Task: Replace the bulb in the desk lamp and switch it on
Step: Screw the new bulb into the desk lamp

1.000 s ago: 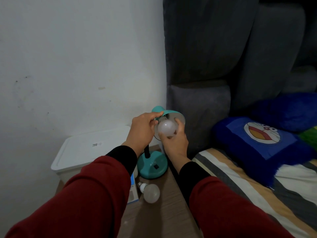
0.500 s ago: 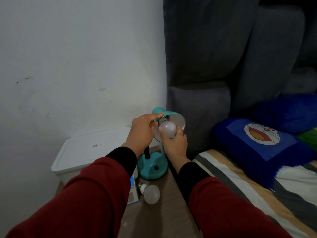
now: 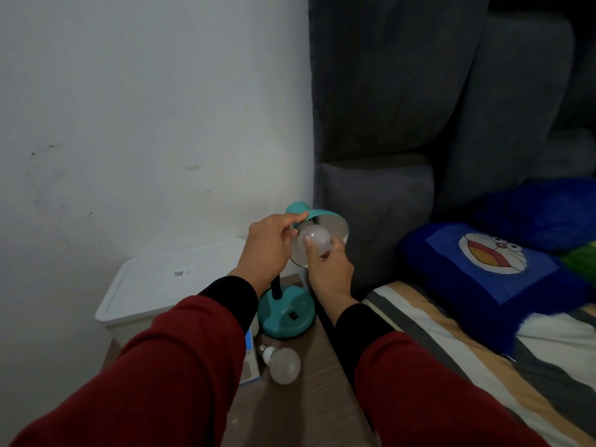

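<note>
Table [image 3: 300,404]: wooden top, running from 6 o'clock up to the wall.
Lamp [image 3: 287,317]: teal round base stands on the table's far end, at 12 o'clock.
Spare bulb [image 3: 283,364]: lies on its side just below the base, screw end towards 10 o'clock.
Box [image 3: 250,359]: blue-white, at the bulb's 9 o'clock, partly hidden by a sleeve.
Bin [image 3: 167,285]: white lidded, at 10 o'clock; whether it rests on the table cannot be told.
</note>
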Demonstrator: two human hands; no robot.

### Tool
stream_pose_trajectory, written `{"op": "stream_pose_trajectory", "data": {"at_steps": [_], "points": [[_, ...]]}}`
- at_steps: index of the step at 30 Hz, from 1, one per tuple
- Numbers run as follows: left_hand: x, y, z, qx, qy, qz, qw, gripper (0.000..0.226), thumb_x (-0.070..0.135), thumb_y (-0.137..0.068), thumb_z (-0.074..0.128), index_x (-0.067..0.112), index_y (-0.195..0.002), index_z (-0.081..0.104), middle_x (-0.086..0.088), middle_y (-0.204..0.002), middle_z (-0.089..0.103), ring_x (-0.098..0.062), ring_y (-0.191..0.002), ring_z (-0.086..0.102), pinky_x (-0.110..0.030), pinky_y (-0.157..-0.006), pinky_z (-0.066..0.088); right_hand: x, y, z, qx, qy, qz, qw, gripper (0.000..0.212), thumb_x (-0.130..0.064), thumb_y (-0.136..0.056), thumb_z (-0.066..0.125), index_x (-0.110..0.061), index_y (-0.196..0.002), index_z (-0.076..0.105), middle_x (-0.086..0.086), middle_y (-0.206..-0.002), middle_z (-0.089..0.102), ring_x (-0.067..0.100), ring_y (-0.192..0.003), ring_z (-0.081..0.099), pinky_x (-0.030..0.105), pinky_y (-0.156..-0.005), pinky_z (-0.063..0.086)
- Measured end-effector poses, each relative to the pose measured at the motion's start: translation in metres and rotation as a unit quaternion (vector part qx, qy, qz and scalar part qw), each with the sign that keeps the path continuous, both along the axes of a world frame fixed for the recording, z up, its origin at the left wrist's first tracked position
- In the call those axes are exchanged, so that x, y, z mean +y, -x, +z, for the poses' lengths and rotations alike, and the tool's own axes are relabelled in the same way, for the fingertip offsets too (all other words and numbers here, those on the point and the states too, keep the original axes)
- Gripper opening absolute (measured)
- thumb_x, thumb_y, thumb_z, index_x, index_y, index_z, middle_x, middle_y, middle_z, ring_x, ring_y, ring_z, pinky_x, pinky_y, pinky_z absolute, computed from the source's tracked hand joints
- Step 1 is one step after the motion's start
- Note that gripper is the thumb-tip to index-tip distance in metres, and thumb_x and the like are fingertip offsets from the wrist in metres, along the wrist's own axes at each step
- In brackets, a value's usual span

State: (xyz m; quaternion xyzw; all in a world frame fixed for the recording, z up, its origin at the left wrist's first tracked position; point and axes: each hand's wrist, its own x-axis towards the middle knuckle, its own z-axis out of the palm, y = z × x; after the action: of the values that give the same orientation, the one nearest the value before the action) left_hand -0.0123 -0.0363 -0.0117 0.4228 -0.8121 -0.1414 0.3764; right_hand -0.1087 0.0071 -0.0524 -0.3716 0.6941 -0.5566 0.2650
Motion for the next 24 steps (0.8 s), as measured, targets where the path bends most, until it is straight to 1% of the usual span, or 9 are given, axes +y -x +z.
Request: {"op": "stream_pose_trajectory", "data": {"at_steps": [3, 7, 9, 11, 13, 16, 20, 22, 24], "points": [[0.0009, 0.0006, 0.0001, 0.004, 0.006, 0.000, 1.000, 0.036, -0.006, -0.090, 0.051, 0.011, -0.118, 0.065, -0.014, -0.119, 0.066, -0.016, -0.103, 0.060, 0.014, -0.079, 0.027, 0.0000, 0.0000, 0.0002, 0.013, -0.002, -0.009, 1.000, 0.078, -0.038, -0.083, 0.067, -0.016, -0.147, 0.027, 0.017, -0.142, 0.041, 0.031, -0.129, 0.044, 0.026, -0.099, 0.037], [0.0000, 0.0009, 0.0005, -0.009, 0.004, 0.003, 1.000, 0.035, -0.003, -0.091, 0.051, 0.013, -0.120, 0.065, -0.013, -0.121, 0.065, -0.022, -0.111, 0.061, 0.003, -0.087, 0.025, -0.0032, 0.0014, -0.0021, -0.004, -0.002, -0.008, 1.000, 0.057, -0.040, -0.090, 0.056, -0.014, -0.139, 0.042, 0.014, -0.132, 0.057, 0.026, -0.119, 0.055, 0.013, -0.079, 0.035], [-0.0002, 0.0006, 0.0007, -0.009, 0.004, 0.005, 1.000, 0.035, -0.003, -0.091, 0.051, 0.013, -0.120, 0.065, -0.012, -0.121, 0.065, -0.022, -0.111, 0.061, 0.002, -0.088, 0.026, -0.0034, 0.0009, -0.0006, -0.008, 0.002, -0.014, 1.000, 0.063, -0.044, -0.090, 0.054, -0.012, -0.142, 0.038, 0.016, -0.138, 0.051, 0.029, -0.126, 0.049, 0.021, -0.093, 0.038], [0.0001, 0.0010, 0.0001, -0.004, 0.003, 0.005, 1.000, 0.035, -0.003, -0.091, 0.051, 0.012, -0.119, 0.065, -0.013, -0.121, 0.065, -0.022, -0.111, 0.061, 0.002, -0.087, 0.026, -0.0027, -0.0010, 0.0004, 0.008, 0.006, -0.015, 1.000, 0.077, -0.039, -0.084, 0.065, -0.016, -0.147, 0.027, 0.017, -0.144, 0.041, 0.032, -0.131, 0.042, 0.032, -0.104, 0.036], [0.0000, 0.0017, -0.0006, -0.005, 0.003, 0.005, 1.000, 0.035, -0.003, -0.091, 0.051, 0.013, -0.119, 0.065, -0.013, -0.121, 0.065, -0.023, -0.111, 0.060, 0.002, -0.087, 0.026, -0.0025, -0.0006, -0.0002, 0.017, 0.012, -0.014, 1.000, 0.073, -0.033, -0.082, 0.068, -0.020, -0.144, 0.031, 0.017, -0.139, 0.045, 0.031, -0.125, 0.048, 0.030, -0.099, 0.040], [0.0002, 0.0017, 0.0000, -0.010, 0.004, 0.005, 1.000, 0.035, -0.002, -0.091, 0.051, 0.014, -0.120, 0.064, -0.012, -0.121, 0.065, -0.022, -0.110, 0.061, 0.002, -0.086, 0.025, -0.0019, 0.0033, -0.0009, -0.020, 0.003, -0.011, 1.000, 0.059, -0.040, -0.090, 0.058, -0.015, -0.140, 0.039, 0.015, -0.131, 0.057, 0.025, -0.117, 0.056, 0.017, -0.080, 0.039], [0.0002, 0.0013, 0.0001, -0.006, 0.005, 0.001, 1.000, 0.035, -0.002, -0.091, 0.051, 0.014, -0.120, 0.064, -0.012, -0.121, 0.065, -0.020, -0.109, 0.061, 0.009, -0.083, 0.027, -0.0028, 0.0024, -0.0021, -0.017, 0.014, -0.015, 1.000, 0.074, -0.041, -0.085, 0.063, -0.019, -0.146, 0.027, 0.016, -0.140, 0.047, 0.030, -0.126, 0.048, 0.030, -0.099, 0.040], [-0.0001, 0.0011, -0.0001, -0.005, 0.006, 0.000, 1.000, 0.035, -0.002, -0.091, 0.051, 0.014, -0.120, 0.064, -0.012, -0.121, 0.066, -0.020, -0.108, 0.061, 0.014, -0.079, 0.026, -0.0047, 0.0026, -0.0029, -0.008, 0.011, -0.015, 1.000, 0.067, -0.039, -0.085, 0.064, -0.019, -0.142, 0.035, 0.016, -0.135, 0.052, 0.029, -0.121, 0.053, 0.028, -0.095, 0.042], [0.0001, 0.0006, 0.0006, -0.005, 0.005, -0.001, 1.000, 0.036, -0.002, -0.091, 0.051, 0.014, -0.120, 0.064, -0.011, -0.122, 0.065, -0.021, -0.110, 0.061, 0.009, -0.084, 0.026, -0.0060, 0.0041, -0.0023, -0.034, -0.001, -0.014, 0.999, 0.055, -0.043, -0.091, 0.054, -0.015, -0.137, 0.043, 0.016, -0.128, 0.060, 0.027, -0.117, 0.057, 0.022, -0.087, 0.041]]}}
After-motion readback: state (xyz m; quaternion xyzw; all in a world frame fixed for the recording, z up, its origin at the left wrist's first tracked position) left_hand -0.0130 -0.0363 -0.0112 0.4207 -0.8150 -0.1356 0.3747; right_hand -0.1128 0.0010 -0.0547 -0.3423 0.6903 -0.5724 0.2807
